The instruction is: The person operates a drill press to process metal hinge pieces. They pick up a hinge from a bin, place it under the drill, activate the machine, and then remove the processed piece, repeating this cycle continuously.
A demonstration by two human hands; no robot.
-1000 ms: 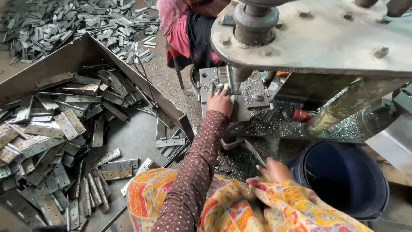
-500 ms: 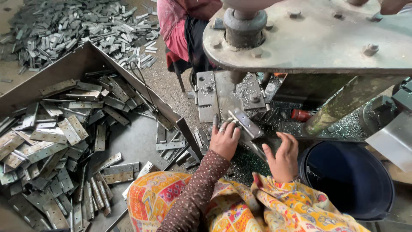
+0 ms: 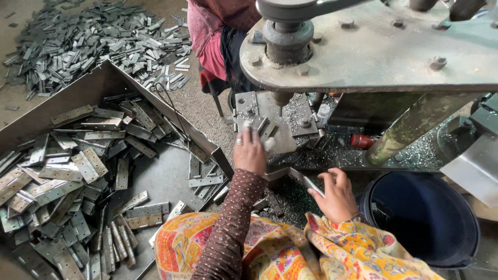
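Note:
My left hand [image 3: 250, 151], a ring on one finger, reaches forward onto the die block [image 3: 290, 116] of a heavy press [image 3: 373, 52]. Its fingertips press a small grey metal hinge piece [image 3: 258, 124] down just left of the punch. My right hand [image 3: 338, 199] hovers lower, over the metal chips in front of the press. It pinches a flat metal plate [image 3: 313, 185] between thumb and fingers. My sleeve is brown and dotted, and a bright patterned cloth covers my lap.
A big metal tray [image 3: 104, 83] at the left holds several hinge plates [image 3: 67, 171]. More plates [image 3: 88, 41] are heaped on the floor behind it. Another person in pink clothing [image 3: 212, 36] sits beyond the press. A dark blue bucket [image 3: 423, 218] stands at the lower right.
My left hand has gone from near my lap forward to the die with a piece. My right hand has drawn slightly right, holding a plate.

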